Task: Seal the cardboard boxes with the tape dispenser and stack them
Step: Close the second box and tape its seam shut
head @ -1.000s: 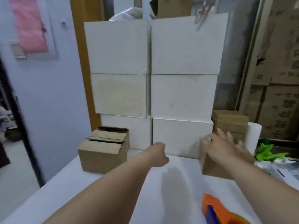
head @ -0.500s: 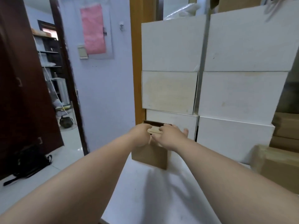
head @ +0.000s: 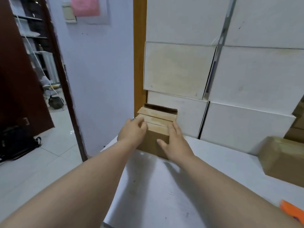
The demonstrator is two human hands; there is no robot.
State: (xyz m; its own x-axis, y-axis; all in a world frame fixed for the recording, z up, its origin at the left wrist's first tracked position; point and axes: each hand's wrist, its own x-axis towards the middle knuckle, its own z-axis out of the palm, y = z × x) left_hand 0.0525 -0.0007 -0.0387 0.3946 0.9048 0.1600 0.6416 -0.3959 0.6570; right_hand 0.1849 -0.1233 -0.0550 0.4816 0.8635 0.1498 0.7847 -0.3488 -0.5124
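Half second ago: both hands close together on top flaps. Now hands apart, one on each side of small brown box (head: 158, 129).

Left hand (head: 131, 132): fingers curled over top left edge, holding it. Right hand (head: 174, 142): fingers straight and pressed together along right side, thumb stuck out across front.

Box: plain brown cardboard, top flaps folded down in uneven layers, dark gap at back. Sits at far left corner of white table (head: 164, 195), right up against stack of white boxes (head: 177, 69).

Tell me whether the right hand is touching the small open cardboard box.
Touching. Head view: right hand lies against the cardboard box, fingers on its right edge, thumb across its front.
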